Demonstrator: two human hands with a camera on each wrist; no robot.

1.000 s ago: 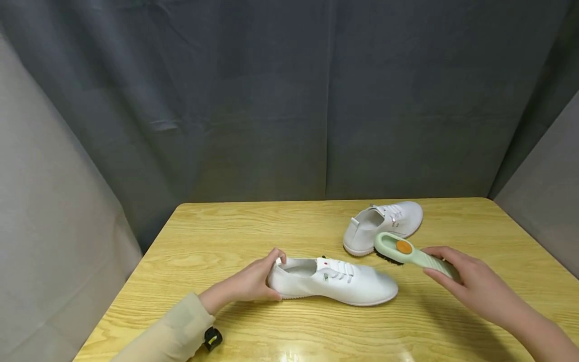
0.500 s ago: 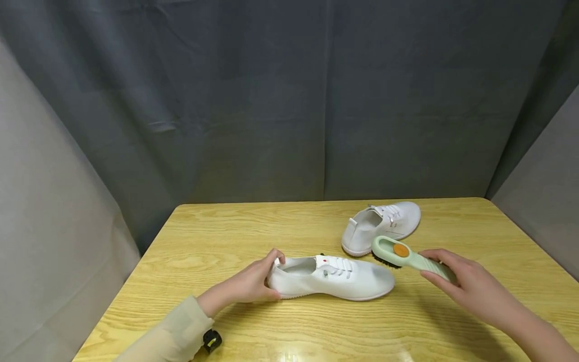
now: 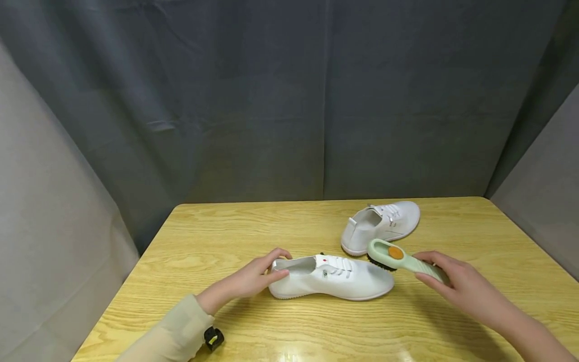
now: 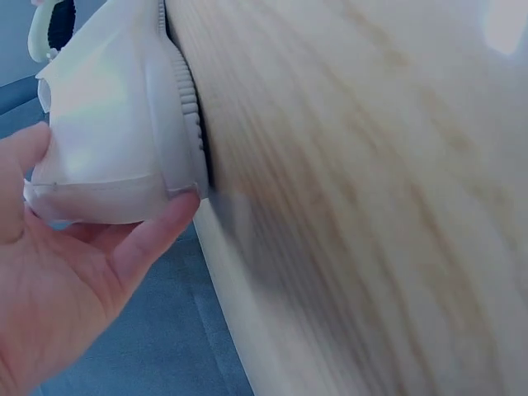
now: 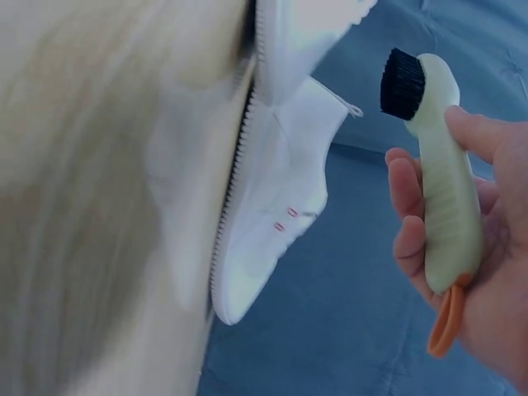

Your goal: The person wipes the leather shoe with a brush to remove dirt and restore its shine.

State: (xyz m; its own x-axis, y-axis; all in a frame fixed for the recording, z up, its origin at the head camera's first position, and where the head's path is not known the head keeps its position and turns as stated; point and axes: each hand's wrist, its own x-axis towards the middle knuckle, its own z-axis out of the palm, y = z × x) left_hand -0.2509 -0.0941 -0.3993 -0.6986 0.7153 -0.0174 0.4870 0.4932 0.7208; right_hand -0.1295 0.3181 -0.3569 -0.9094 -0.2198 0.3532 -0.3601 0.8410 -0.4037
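The left hand (image 3: 251, 278) grips a white lace-up shoe (image 3: 332, 282) by the heel on the yellow wooden table (image 3: 217, 226), the right hand (image 3: 463, 281) a pale-green, black-bristled brush (image 3: 410, 264) whose orange loop (image 5: 454, 304) only the right wrist view shows.

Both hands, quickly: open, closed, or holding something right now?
Left hand: holding the nearer white shoe by the heel.
Right hand: holding the pale green brush.

In our right hand (image 5: 499, 264) we grip a pale green brush (image 5: 450, 194), orange loop (image 5: 455, 313) at its end, black bristles (image 5: 403, 85) apart from two white shoes (image 5: 268, 198).
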